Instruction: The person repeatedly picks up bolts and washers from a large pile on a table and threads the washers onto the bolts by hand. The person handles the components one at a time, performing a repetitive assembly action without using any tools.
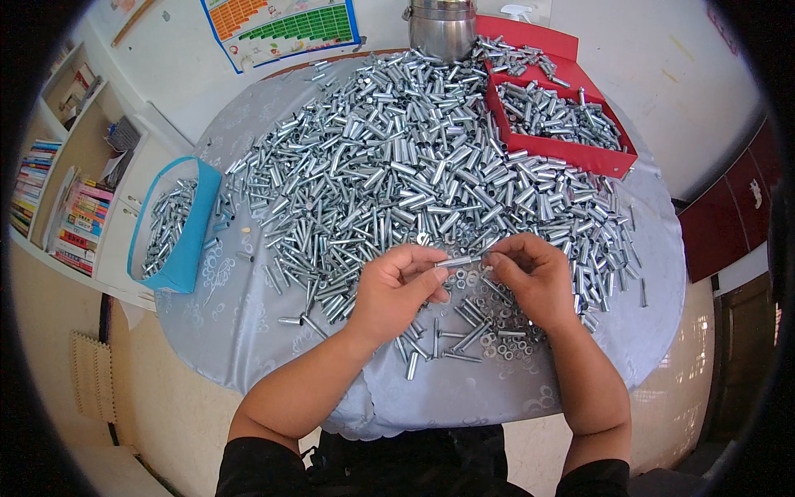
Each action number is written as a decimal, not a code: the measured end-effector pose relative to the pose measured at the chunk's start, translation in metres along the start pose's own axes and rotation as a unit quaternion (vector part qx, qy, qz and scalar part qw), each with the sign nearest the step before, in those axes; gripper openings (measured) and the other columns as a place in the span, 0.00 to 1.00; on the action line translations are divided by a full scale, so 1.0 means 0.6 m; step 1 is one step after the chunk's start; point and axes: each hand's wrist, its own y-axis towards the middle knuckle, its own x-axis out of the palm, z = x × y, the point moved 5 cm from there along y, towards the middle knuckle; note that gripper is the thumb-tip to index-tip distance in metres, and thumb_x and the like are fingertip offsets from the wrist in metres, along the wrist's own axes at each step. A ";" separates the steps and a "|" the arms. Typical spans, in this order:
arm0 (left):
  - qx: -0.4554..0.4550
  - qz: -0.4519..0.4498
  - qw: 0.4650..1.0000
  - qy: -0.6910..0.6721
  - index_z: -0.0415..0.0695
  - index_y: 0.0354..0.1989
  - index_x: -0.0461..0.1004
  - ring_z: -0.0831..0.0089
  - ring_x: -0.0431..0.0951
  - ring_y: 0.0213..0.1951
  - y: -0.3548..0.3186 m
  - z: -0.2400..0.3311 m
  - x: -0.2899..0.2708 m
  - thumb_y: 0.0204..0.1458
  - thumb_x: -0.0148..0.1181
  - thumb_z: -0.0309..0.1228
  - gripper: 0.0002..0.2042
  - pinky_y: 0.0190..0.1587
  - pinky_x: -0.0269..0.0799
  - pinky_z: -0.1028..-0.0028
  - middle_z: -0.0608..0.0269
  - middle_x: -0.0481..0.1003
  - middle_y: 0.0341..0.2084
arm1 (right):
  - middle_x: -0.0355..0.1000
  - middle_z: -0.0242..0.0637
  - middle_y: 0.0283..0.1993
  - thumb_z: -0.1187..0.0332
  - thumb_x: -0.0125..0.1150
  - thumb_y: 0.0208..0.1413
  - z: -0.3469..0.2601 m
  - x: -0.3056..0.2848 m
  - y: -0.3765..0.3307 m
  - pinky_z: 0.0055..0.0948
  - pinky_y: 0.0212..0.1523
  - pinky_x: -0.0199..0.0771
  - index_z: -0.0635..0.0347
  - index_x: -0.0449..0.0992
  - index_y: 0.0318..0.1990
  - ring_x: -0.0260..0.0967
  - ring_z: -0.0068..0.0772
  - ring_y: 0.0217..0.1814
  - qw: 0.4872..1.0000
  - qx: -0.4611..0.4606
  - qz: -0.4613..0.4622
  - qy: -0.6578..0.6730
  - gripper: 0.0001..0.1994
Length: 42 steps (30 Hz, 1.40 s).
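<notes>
Metal pieces (458, 262) silver; left box (189, 253) turquoise-blue; right box (571, 149) red; tablecloth (240, 331) silvery-grey, flower-patterned; shirt (263, 470) black.

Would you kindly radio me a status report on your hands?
Left hand gripping metal sleeve. Right hand at sleeve's end, grip unclear. Loose washers, bolts near hands; sleeve heap beyond.

Left forearm (305, 383) in from 7 o'clock, right forearm (590, 381) from 5. Left hand (391, 290) and right hand (538, 280) near each other, both pinching.
</notes>
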 end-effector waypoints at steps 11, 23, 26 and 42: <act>0.003 0.005 1.000 0.011 0.35 0.47 0.73 0.75 0.81 0.30 -0.002 0.002 0.000 0.58 0.57 0.22 0.10 0.33 0.77 0.79 0.54 0.80 0.37 | 0.78 0.37 0.36 0.79 0.65 0.53 -0.008 0.012 -0.005 0.22 0.41 0.75 0.66 0.77 0.35 0.75 0.21 0.38 0.996 0.019 -0.056 0.061 0.03; -0.012 -0.017 1.000 0.003 0.35 0.47 0.73 0.76 0.80 0.31 -0.002 0.003 0.004 0.58 0.57 0.23 0.09 0.34 0.77 0.78 0.56 0.80 0.36 | 0.79 0.36 0.40 0.78 0.67 0.52 -0.007 0.010 -0.002 0.23 0.44 0.76 0.67 0.78 0.42 0.76 0.24 0.42 0.994 0.010 -0.077 0.081 0.10; -0.012 -0.017 1.000 0.000 0.35 0.47 0.73 0.76 0.80 0.31 -0.002 0.006 0.005 0.58 0.57 0.23 0.09 0.34 0.77 0.78 0.56 0.79 0.36 | 0.79 0.35 0.38 0.77 0.68 0.51 -0.004 0.008 -0.003 0.23 0.43 0.76 0.67 0.79 0.43 0.75 0.23 0.40 0.995 0.013 -0.078 0.066 0.11; 0.004 0.017 1.000 0.002 0.35 0.47 0.73 0.75 0.80 0.29 0.000 0.008 -0.002 0.58 0.56 0.22 0.10 0.33 0.78 0.77 0.53 0.80 0.37 | 0.75 0.36 0.31 0.75 0.69 0.45 -0.040 -0.004 0.000 0.30 0.35 0.71 0.61 0.81 0.35 0.72 0.34 0.32 0.958 -0.146 -0.116 -0.219 0.08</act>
